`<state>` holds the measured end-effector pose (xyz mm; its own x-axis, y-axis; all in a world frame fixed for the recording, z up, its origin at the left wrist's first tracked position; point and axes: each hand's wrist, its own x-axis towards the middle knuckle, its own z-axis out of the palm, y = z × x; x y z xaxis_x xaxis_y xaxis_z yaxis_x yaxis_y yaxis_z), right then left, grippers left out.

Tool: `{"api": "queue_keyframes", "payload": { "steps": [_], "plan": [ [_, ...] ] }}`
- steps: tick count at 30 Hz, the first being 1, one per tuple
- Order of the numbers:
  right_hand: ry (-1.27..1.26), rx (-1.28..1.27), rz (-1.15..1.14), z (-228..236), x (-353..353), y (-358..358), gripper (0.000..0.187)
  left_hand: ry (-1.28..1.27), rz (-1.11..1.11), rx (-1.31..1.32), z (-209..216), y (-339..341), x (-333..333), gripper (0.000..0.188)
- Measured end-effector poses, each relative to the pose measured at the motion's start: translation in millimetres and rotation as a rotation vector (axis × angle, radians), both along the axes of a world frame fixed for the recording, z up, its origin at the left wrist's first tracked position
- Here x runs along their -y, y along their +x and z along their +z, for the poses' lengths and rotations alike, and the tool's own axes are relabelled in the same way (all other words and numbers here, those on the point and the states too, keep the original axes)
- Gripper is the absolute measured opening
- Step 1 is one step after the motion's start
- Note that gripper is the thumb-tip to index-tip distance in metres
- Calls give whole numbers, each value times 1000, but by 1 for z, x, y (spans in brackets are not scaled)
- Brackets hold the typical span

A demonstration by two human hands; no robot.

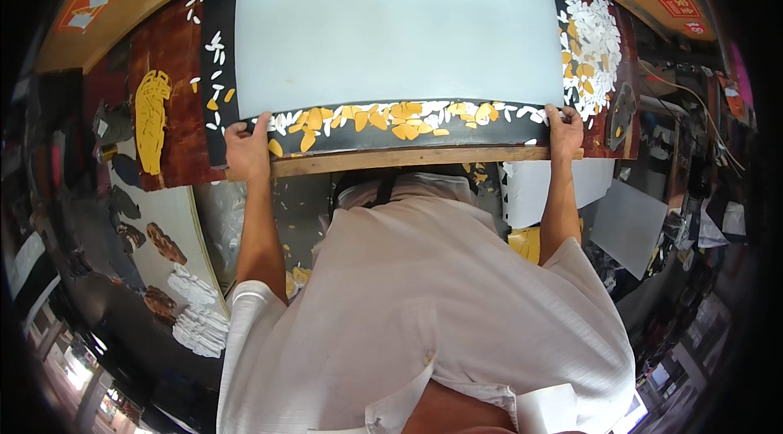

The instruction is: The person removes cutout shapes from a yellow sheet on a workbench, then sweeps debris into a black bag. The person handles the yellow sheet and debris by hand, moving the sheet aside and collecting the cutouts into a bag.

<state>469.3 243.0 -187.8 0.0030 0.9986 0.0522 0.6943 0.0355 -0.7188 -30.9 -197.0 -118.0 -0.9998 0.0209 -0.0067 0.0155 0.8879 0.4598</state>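
Note:
A large pale, translucent board [400, 26] lies flat on a black surface [359, 140]. At its near left corner is my left hand [248, 148], thumb at the board's edge and the other fingers curled. My right hand [565, 132] is at the near right corner, fingers bent and thumb against the edge. Both hands look closed on the board, though the fingertips are partly hidden. Orange-yellow cut pieces [375, 117] and white cut pieces [530, 112] lie scattered along the black strip between my hands.
A heap of white pieces [597, 42] covers the right side. Yellow flat cutouts [152, 120] lie on the reddish-brown tabletop [171, 42] at left. A wooden rail [408, 158] edges the front. A yellow machine beam [106, 6] spans the far side. White stacked pieces [200, 328] lie lower left.

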Motion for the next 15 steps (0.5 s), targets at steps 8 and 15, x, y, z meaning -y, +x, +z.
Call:
{"api": "queue_keyframes", "payload": {
  "steps": [8, 15],
  "plan": [
    [-63, 216, -91, 15, -14, -19, 56, -188, 53, 80, 7, -6, -12, 73],
    [-40, 2, 524, 79, 120, -153, 14, 446, -70, -364, -8, 31, 39, 23]
  ]
}}
